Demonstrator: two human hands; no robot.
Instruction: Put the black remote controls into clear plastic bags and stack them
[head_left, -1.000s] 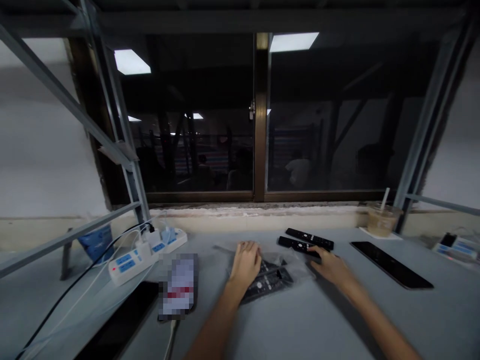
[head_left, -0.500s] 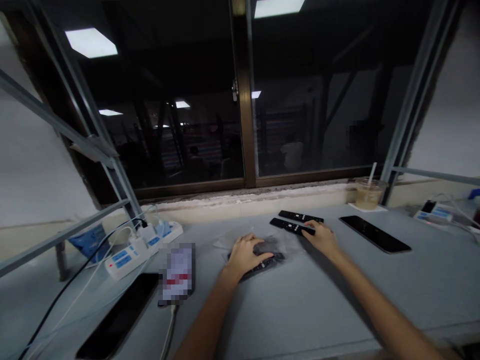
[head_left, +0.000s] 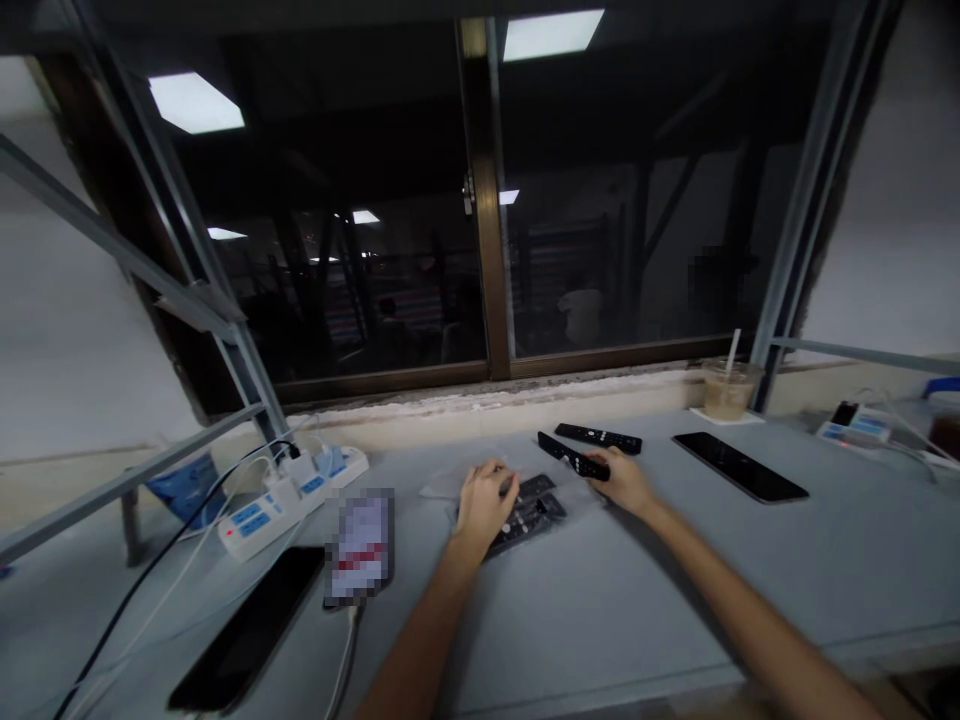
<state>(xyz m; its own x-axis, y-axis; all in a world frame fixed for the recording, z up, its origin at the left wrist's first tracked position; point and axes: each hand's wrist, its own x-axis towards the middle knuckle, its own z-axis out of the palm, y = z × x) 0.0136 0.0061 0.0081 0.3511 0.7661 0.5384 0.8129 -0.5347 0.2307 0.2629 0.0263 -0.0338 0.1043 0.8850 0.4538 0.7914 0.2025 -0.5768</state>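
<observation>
My left hand (head_left: 484,500) rests curled on a clear plastic bag (head_left: 457,487) that holds black remotes (head_left: 529,512) on the grey table (head_left: 600,610). My right hand (head_left: 622,480) is closed round the near end of a black remote (head_left: 571,457), which is tilted up off the table. A second black remote (head_left: 598,437) lies flat just beyond it.
A dark phone (head_left: 739,466) lies at the right, an iced drink with a straw (head_left: 726,388) on the sill behind it. At the left sit a white power strip (head_left: 289,490) with cables, a blurred phone (head_left: 361,549) and a dark phone (head_left: 247,640). Metal frame bars (head_left: 127,260) stand left.
My right hand has closed on the nearer remote and lifted its far end off the table. My left hand has stayed on the bag of remotes, fingers curling.
</observation>
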